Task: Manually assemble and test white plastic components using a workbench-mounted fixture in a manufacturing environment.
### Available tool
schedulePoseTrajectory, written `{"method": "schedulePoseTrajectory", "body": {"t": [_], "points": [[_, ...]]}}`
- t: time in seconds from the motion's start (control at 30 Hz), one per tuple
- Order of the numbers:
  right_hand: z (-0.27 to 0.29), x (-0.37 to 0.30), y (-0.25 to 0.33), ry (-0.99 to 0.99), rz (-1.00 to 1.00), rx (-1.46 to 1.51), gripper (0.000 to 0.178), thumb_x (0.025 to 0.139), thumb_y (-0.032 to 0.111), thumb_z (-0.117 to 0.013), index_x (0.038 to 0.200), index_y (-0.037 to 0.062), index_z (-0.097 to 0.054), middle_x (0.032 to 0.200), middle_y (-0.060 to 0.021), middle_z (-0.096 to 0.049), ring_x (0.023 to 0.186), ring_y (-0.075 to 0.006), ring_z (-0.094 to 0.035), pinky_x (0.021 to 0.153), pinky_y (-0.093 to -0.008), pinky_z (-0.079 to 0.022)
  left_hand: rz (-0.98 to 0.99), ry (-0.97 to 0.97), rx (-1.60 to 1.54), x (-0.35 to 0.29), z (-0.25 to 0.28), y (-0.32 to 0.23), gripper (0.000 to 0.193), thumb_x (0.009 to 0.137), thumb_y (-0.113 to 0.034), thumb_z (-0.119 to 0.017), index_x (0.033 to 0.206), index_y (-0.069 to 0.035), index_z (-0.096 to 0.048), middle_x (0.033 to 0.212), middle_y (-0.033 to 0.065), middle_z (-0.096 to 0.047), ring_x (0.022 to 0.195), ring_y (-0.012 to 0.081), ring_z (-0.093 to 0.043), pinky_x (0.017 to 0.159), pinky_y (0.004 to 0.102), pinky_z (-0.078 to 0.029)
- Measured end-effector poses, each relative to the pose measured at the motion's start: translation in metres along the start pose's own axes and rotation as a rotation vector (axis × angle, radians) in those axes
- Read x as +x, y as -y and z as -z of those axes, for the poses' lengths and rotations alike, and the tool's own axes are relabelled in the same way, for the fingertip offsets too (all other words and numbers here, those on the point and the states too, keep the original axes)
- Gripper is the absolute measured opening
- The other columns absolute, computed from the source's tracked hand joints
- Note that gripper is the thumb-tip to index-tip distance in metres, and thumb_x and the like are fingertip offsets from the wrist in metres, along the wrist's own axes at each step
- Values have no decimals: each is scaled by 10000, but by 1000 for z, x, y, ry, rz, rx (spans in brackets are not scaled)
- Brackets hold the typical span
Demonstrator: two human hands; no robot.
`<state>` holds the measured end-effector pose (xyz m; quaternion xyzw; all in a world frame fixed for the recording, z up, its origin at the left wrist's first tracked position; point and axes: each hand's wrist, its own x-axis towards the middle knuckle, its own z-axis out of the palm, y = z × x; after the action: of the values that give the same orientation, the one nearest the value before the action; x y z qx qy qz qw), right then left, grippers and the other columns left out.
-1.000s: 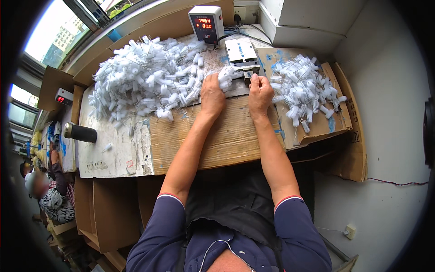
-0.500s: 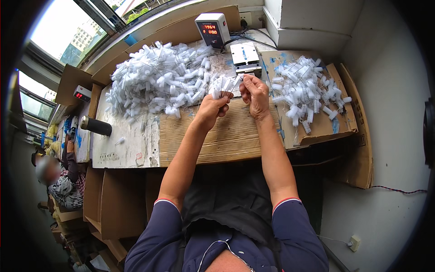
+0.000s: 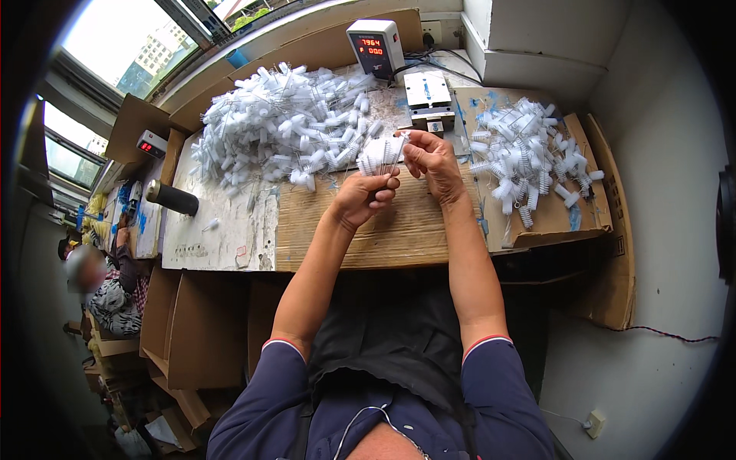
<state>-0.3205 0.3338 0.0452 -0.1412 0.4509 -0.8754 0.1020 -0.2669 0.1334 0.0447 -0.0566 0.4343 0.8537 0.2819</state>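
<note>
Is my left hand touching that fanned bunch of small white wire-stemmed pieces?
Touching: the head view shows your left hand gripping the white bunch at its lower end.

Bristly plastic brushes (image 3: 376, 158), smooth metal fixture (image 3: 426, 90), matt ridged cardboard sheet (image 3: 406, 234)

Two rows of red digits (image 3: 372, 47) glow on a white display box (image 3: 376, 55); a second box (image 3: 152, 144) shows red digits, unreadably small.

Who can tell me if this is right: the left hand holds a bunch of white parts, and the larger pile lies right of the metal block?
Not quite: the head view shows the larger pile left of the metal block, not right of it. The left hand does hold a bunch of white parts.
</note>
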Motion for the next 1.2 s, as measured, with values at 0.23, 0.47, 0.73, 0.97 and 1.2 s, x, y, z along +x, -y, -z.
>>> {"method": "schedulePoseTrajectory", "body": {"t": [0.23, 0.47, 0.73, 0.97, 1.2], "points": [[5, 0, -6, 42, -75, 14, 88, 921, 93, -761, 914, 24, -707, 719, -2, -643, 533, -53, -529, 470, -207, -383, 60, 64, -303, -2, 3, 13, 184, 1068, -91, -547, 1237, -24, -576, 919, 20, -565, 657, 60, -436, 489, 172, -374], [6, 5, -18, -104, -63, -106, 50, 889, 44, -734, 867, 27, -692, 683, 16, -624, 514, -30, -505, 454, -211, -390, -148, -133, 60, -5, -18, 28, 213, 1088, -173, -560, 1230, -19, -597, 936, 37, -618, 707, 114, -553, 540, 234, -444], [0, 4, -21, -104, -135, -302, 227, 925, 226, -814, 840, 49, -699, 677, 14, -635, 514, -35, -526, 432, -204, -386, -269, -285, 137, -24, -16, 35, 176, 1085, -195, -577, 1147, -34, -614, 838, 17, -617, 662, 133, -596, 539, 275, -487], [-7, 4, -34, -141, -24, -412, 242, 945, 197, -778, 789, 32, -693, 647, 15, -629, 526, -44, -541, 464, -226, -423, -360, -603, 441, -220, 45, 84, 163, 1083, -193, -592, 1076, -32, -615, 784, 20, -551, 580, 129, -554, 478, 266, -431], [-7, -3, -32, -140, -13, -471, 200, 964, 175, -762, 827, 45, -696, 665, 18, -634, 540, -42, -551, 465, -214, -427, -103, -1134, 251, -396, 196, 244, 186, 1054, -186, -634, 1173, -44, -645, 799, 8, -610, 631, 126, -607, 523, 270, -499]]}}
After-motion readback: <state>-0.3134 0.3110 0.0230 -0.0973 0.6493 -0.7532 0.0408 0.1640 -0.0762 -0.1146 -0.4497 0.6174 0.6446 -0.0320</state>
